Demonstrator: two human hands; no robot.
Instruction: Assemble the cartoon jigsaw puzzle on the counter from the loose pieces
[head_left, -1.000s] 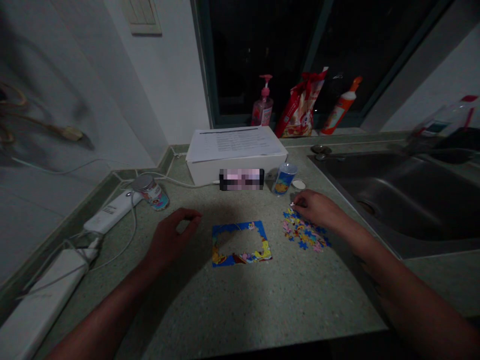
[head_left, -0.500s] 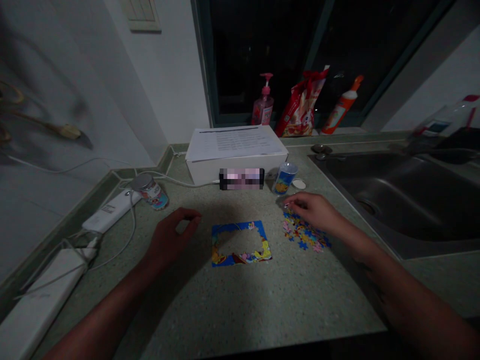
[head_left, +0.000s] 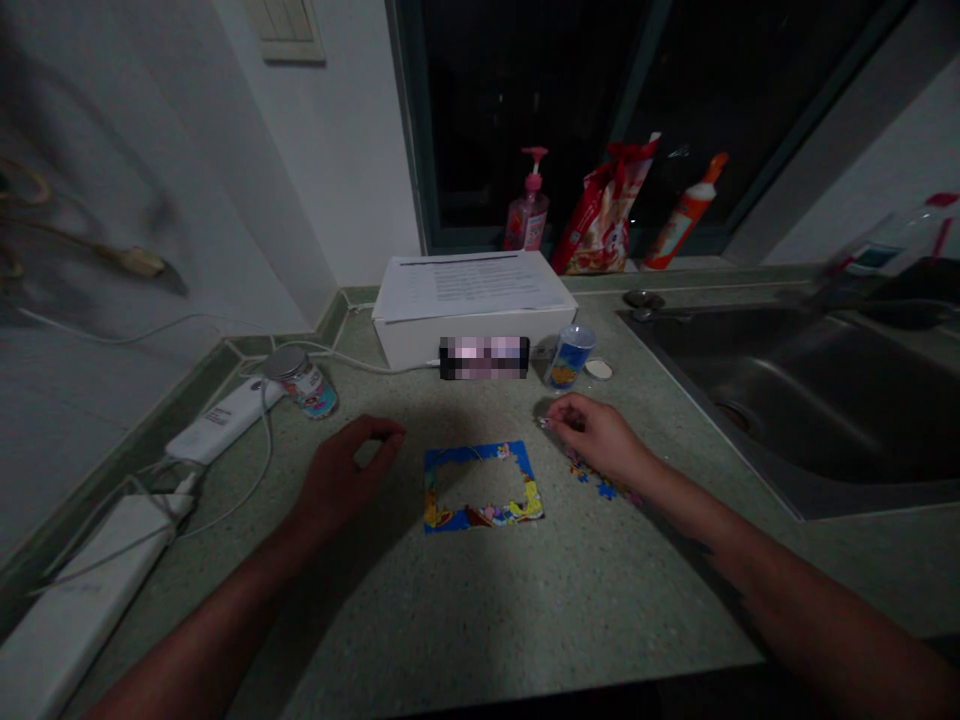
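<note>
A small puzzle frame (head_left: 482, 486) with a blue and yellow border lies on the speckled counter (head_left: 480, 600), its middle bare. To its right is a pile of loose puzzle pieces (head_left: 604, 486), mostly hidden under my right hand (head_left: 596, 432). That hand pinches a small puzzle piece at its fingertips, just above the frame's upper right corner. My left hand (head_left: 345, 472) rests on the counter left of the frame, fingers loosely curled, thumb and forefinger near each other, nothing visible in it.
A white box (head_left: 471, 303) with a paper on top stands behind the frame, a phone (head_left: 484, 358) leaning on it. A small can (head_left: 304, 381) and power strips (head_left: 221, 421) lie left; a cup (head_left: 570, 356) and the sink (head_left: 810, 400) are right. Bottles line the windowsill.
My right hand has lifted off the pile of pieces and moved left toward the frame with a piece pinched in its fingers. My left hand has stayed put.
</note>
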